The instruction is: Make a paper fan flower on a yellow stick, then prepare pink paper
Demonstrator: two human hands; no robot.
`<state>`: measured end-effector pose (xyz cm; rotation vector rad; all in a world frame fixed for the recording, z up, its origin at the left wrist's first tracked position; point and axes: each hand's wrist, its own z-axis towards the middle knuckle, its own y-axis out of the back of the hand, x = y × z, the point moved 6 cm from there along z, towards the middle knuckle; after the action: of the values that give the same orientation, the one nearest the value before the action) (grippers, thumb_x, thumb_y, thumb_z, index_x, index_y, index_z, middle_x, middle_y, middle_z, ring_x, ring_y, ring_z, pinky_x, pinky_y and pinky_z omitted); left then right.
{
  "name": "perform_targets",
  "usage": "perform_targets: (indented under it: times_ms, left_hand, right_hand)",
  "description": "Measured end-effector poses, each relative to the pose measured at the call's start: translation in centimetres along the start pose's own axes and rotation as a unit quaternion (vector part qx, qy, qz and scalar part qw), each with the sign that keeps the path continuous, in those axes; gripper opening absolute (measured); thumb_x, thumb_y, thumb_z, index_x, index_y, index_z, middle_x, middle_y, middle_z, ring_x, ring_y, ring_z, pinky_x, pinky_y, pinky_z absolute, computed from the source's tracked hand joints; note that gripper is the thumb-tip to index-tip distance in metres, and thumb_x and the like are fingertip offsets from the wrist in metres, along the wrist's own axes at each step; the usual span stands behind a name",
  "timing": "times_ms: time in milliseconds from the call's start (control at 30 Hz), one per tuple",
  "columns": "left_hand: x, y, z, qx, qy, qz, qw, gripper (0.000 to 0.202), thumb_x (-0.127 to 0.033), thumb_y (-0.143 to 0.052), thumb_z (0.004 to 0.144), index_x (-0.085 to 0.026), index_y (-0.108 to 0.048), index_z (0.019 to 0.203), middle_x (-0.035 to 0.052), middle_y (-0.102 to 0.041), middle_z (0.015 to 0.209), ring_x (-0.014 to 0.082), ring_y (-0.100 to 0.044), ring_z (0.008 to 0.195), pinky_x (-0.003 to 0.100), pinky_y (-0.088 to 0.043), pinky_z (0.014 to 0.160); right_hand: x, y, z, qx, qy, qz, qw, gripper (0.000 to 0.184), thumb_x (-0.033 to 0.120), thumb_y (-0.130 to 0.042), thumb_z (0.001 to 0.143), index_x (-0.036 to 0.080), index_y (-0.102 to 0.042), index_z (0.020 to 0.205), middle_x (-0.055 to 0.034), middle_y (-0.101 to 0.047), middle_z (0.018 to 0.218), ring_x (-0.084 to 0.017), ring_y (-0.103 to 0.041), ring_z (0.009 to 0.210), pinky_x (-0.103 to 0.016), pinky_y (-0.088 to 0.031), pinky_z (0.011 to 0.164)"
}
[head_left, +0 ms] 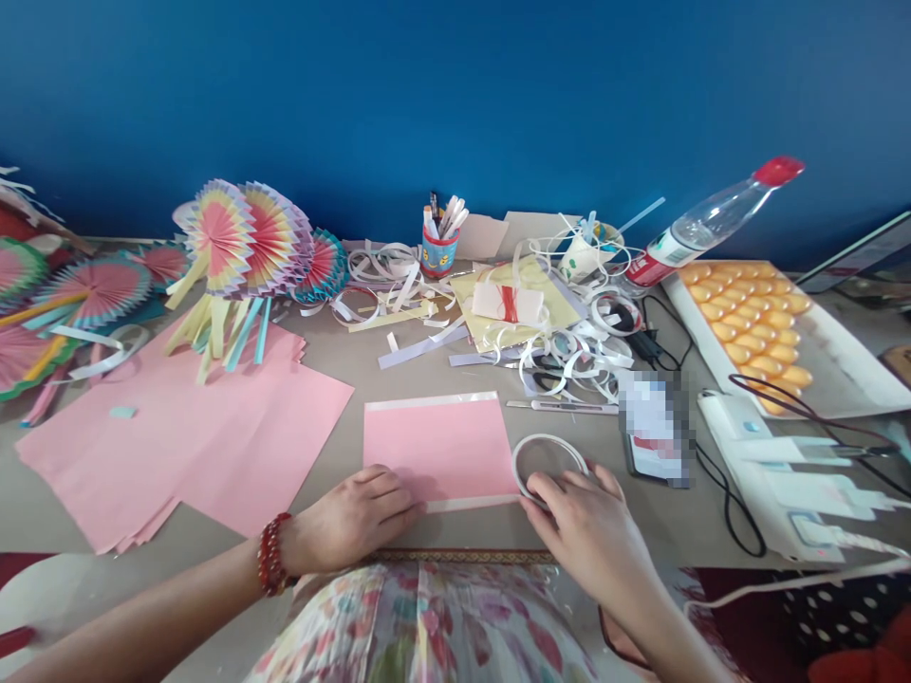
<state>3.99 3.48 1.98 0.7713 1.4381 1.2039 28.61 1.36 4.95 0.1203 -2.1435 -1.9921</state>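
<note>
In front of me a pink sheet of paper [436,444] lies flat, with a white strip along its top edge and another along its bottom edge. My left hand [360,520], fingers curled together, presses on the sheet's lower left corner. A white roll of tape [547,438] stands out from under the fingers of my right hand [580,517], which grip its near side. The roll is at the sheet's lower right corner. Where the tape's end is, I cannot make out.
Pink sheets [213,446] are piled at left, under folded paper fans [246,237]. Behind lie curled paper strips [562,356], a utility knife [562,407] and a pen cup [439,251]. At right are a phone [655,441], power strip [772,484], bottle [701,232] and white tray [846,365].
</note>
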Motion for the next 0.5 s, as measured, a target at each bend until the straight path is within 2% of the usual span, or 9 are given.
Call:
perform_targets:
  times_ms: [100,267,333,400,500]
  left_hand:
    - [0.0,-0.1,0.6,0.024,-0.020,0.012,0.999,0.029,-0.016,-0.043,0.099,-0.016,-0.055,0.126,0.0076,-0.065,0.100,0.0196,-0.054,0.088,0.035,-0.037,0.086]
    - [-0.2,0.4,2.3,0.044,-0.040,0.034,0.998,0.041,-0.017,-0.041,0.099,-0.014,-0.041,0.140,0.0123,-0.063,0.118,0.0205,-0.056,0.105,0.034,-0.036,0.089]
    - [-0.3,0.5,3.1,0.055,-0.047,0.032,0.997,0.043,-0.018,-0.042,0.098,-0.014,-0.040,0.141,0.0123,-0.063,0.119,0.0203,-0.057,0.104,0.034,-0.037,0.086]
    - [-0.3,0.3,3.7,0.076,-0.048,0.034,0.995,0.046,-0.020,-0.046,0.096,-0.014,-0.040,0.141,0.0105,-0.067,0.111,0.0201,-0.060,0.095,0.034,-0.038,0.081]
    - [-0.4,-0.2,4.4,0.101,-0.047,0.047,0.993,0.054,-0.018,-0.050,0.091,-0.014,-0.037,0.143,0.0060,-0.069,0.088,0.0200,-0.060,0.076,0.035,-0.039,0.073]
  right_hand:
    - [0.0,0.0,-0.1,-0.001,0.000,-0.003,1.000,0.022,0.025,-0.047,0.093,0.022,-0.057,0.074,0.0011,-0.058,0.056,-0.018,-0.058,0.066,-0.036,-0.027,0.086]
    - [0.0,-0.2,-0.1,0.010,-0.008,-0.007,1.000,0.021,0.026,-0.047,0.093,0.022,-0.057,0.075,0.0012,-0.059,0.057,-0.019,-0.058,0.066,-0.037,-0.027,0.088]
    - [0.0,-0.3,-0.1,0.011,-0.010,-0.009,1.000,0.021,0.025,-0.048,0.093,0.022,-0.057,0.075,0.0013,-0.058,0.056,-0.019,-0.058,0.066,-0.037,-0.028,0.087]
    - [0.0,-0.3,0.0,0.011,-0.011,-0.010,1.000,0.019,0.024,-0.049,0.092,0.022,-0.057,0.075,0.0014,-0.059,0.057,-0.019,-0.058,0.066,-0.037,-0.028,0.087]
    - [-0.1,-0.3,0.0,0.014,-0.013,-0.011,1.000,0.017,0.023,-0.050,0.091,0.021,-0.058,0.076,0.0011,-0.060,0.058,-0.019,-0.059,0.066,-0.037,-0.028,0.087]
